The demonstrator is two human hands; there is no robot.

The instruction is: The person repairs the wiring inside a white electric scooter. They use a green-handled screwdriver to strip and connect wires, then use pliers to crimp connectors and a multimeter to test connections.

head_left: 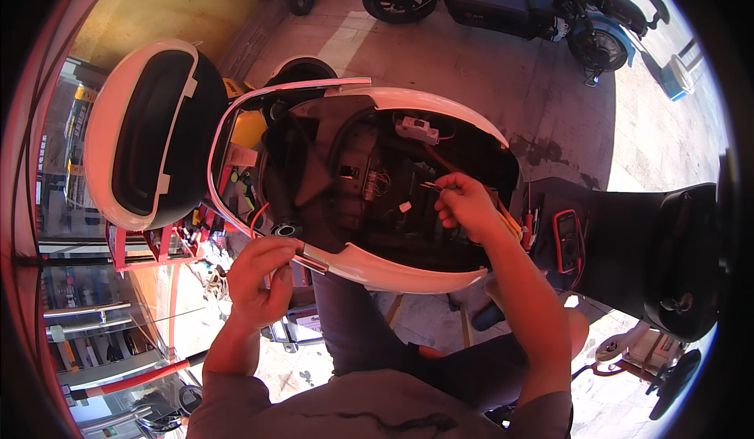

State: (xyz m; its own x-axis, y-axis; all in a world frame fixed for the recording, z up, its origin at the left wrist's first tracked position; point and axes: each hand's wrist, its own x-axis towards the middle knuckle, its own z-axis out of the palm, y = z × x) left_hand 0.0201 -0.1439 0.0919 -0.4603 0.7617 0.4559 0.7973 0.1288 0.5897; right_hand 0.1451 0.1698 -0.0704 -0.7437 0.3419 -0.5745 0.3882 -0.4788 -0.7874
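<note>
The white scooter body lies in front of me with its dark under-seat compartment uncovered. Over that cavity my right hand pinches thin wires, their light ends sticking out to the left. A small white connector sits below those ends. Deeper inside are a bundle of wires and a white breaker-like switch. My left hand is closed at the near left edge of the body, beside a shiny trim strip. An orange-red wire curves just above its fingers; what they hold is hidden.
A white and black top box stands at the left, above a red tool rack. On the scooter's floorboard at right lies a red multimeter, with pen-like tools nearby. Another electric bike is parked beyond.
</note>
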